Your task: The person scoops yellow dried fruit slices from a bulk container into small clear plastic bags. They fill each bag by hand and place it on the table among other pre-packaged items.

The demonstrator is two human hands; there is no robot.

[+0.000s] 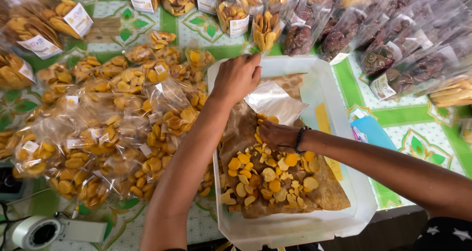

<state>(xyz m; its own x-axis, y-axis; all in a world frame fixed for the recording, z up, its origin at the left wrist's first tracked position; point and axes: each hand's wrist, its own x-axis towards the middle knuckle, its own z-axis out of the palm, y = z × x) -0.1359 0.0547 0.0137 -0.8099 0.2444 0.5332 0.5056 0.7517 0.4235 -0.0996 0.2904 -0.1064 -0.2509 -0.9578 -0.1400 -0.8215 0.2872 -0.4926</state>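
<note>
At the middle of the table, a white plastic tub (pixel 344 133) is holding loose yellow chips (pixel 268 174) on brown paper (pixel 329 192). The person's left hand (pixel 238 76) is gripping the top of a clear bag (pixel 275 101) at the tub's 12 o'clock rim, fingers curled closed on it. Her right hand (pixel 275 134) is reaching into the chips just below the bag's mouth; whether it is clasping any is hidden. Toward 9 o'clock, many filled, labelled bags (pixel 118 128) are lying piled, so much packing is looking done, while a fair heap of chips is remaining to bag.
</note>
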